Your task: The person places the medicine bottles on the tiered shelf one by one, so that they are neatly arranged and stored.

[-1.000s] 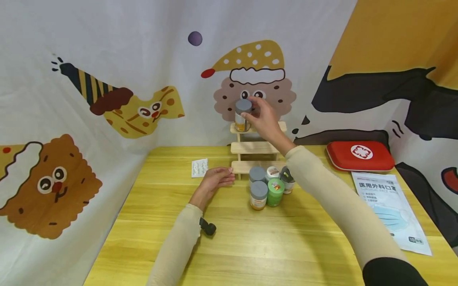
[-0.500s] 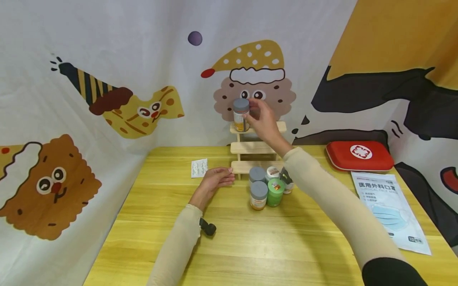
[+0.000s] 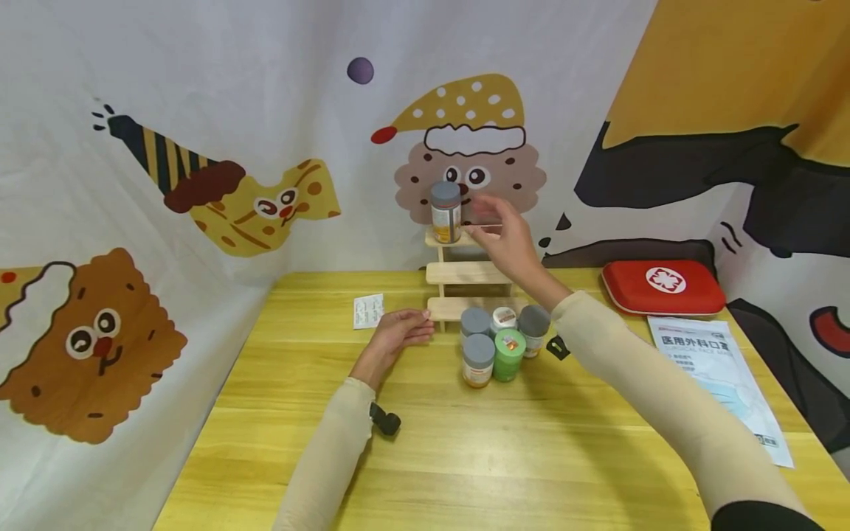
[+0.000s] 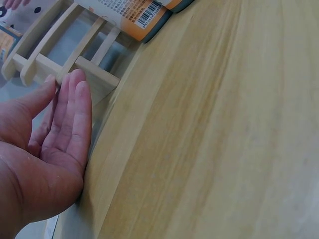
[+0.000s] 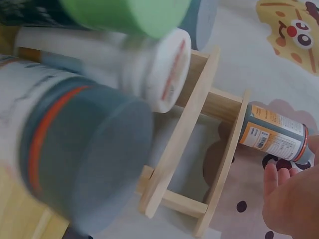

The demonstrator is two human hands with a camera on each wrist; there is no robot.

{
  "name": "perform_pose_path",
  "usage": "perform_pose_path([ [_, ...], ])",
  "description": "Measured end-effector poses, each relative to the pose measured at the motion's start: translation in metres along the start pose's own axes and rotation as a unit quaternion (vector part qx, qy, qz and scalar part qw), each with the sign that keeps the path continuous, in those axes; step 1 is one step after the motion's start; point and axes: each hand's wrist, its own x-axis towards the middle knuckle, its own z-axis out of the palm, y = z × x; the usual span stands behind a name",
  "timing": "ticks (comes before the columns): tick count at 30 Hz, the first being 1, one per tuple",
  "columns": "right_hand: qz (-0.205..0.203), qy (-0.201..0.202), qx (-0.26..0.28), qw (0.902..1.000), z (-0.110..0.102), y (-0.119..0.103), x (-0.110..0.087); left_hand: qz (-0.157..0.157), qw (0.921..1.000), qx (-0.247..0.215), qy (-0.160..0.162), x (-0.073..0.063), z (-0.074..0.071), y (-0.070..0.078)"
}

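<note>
A grey-capped pill bottle point(image 3: 446, 214) with a white and orange label stands upright on the left end of the top step of a small three-step wooden display rack point(image 3: 468, 273). My right hand point(image 3: 508, 240) is just to the right of this bottle, fingers loosely spread, holding nothing; a gap shows between them. My left hand point(image 3: 398, 335) pinches the left end of the rack's bottom step between thumb and fingertips, as the left wrist view shows closely. In front of the rack stand several bottles, among them a green one point(image 3: 509, 355) and a white-capped one point(image 3: 504, 318).
Grey-capped bottles point(image 3: 478, 361) crowd the rack's lower right front. A red first-aid case point(image 3: 664, 287) lies at the back right, with a face mask packet point(image 3: 720, 376) before it. A small printed sachet point(image 3: 368, 311) lies left of the rack. A patterned cloth hangs behind the table.
My right hand has let go of the bottle on the top step and drawn back to the right. The bottle shifted slightly left beforehand. My left hand stays at the rack.
</note>
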Motion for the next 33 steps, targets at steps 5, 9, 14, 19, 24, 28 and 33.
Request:
perform_pose_path([
  [5,-0.005,-0.007,-0.009,0.9999,-0.011,-0.001,-0.018,-0.001,1.0,-0.004,0.001,0.0,-0.002,0.0],
  [9,-0.008,-0.013,-0.013,0.9998,-0.019,-0.002,-0.036,-0.001,1.0,-0.008,0.001,0.0,-0.002,0.0],
  [14,-0.009,-0.022,-0.013,0.9996,-0.029,0.004,-0.056,0.002,1.0,0.001,0.0,0.001,-0.003,-0.001],
  [19,0.002,-0.029,-0.003,0.9996,-0.038,0.007,-0.075,0.0,1.0,0.005,0.0,0.001,-0.003,-0.001],
  [24,0.02,-0.027,0.012,0.9994,-0.043,0.009,-0.093,0.0,1.0,0.002,0.002,0.001,-0.003,-0.001],
  [28,0.024,-0.019,0.033,0.999,-0.046,0.01,-0.11,0.002,1.0,0.0,0.0,0.001,-0.001,0.0],
  [33,0.028,-0.009,0.043,0.9987,-0.046,0.007,-0.131,0.001,1.0,-0.002,0.0,0.001,0.0,0.0],
])
